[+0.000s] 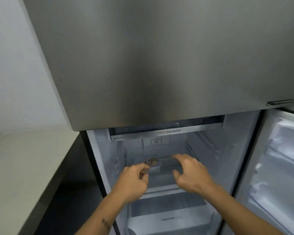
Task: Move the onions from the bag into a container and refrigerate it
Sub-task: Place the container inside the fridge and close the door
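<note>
The refrigerating step looks to be in hand: both hands reach into the open fridge [98,150] over a clear container [166,168] resting on the shelf [161,189], toward its back edge. The left hand [134,181] is loosely curled, gripping nothing I can make out; the right hand [190,173] is spread open with fingers arched over the container, touching or just above it. Next would likely be drawing both hands out and swinging the door [278,167] closed. The container is blurred and see-through; whether onions lie inside cannot be told, and no bag is in view.
</note>
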Demonstrator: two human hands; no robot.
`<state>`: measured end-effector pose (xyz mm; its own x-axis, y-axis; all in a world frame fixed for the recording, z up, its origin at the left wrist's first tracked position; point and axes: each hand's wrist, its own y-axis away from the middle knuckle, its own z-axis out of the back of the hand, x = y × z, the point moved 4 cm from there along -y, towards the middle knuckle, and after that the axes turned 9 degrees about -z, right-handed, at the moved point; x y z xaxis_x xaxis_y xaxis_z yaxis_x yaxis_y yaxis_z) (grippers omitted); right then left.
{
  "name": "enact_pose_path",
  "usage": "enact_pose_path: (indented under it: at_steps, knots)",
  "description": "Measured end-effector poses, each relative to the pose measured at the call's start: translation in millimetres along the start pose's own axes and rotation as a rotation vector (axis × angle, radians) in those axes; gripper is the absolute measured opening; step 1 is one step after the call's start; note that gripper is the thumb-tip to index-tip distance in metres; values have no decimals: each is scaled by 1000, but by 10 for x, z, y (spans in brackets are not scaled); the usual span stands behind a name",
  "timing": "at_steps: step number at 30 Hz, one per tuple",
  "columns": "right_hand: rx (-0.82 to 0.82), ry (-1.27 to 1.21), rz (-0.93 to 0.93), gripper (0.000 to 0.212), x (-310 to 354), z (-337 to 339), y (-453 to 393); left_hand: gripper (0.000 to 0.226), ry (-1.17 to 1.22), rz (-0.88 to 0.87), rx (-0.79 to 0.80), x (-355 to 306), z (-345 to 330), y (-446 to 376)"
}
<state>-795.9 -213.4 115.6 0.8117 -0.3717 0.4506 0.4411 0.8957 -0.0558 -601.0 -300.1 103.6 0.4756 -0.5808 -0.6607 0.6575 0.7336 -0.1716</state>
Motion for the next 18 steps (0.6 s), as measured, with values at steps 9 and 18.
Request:
enact_pose_path:
  at_steps: [9, 18]
  knots:
    - [-141, 3, -51, 57, -55, 975, 1576, 29, 37, -192, 43, -1203, 29, 1025]
    - [-363, 62, -218, 52, -950, 2073, 2688, 30, -18, -460, 138, -2574, -610, 1516]
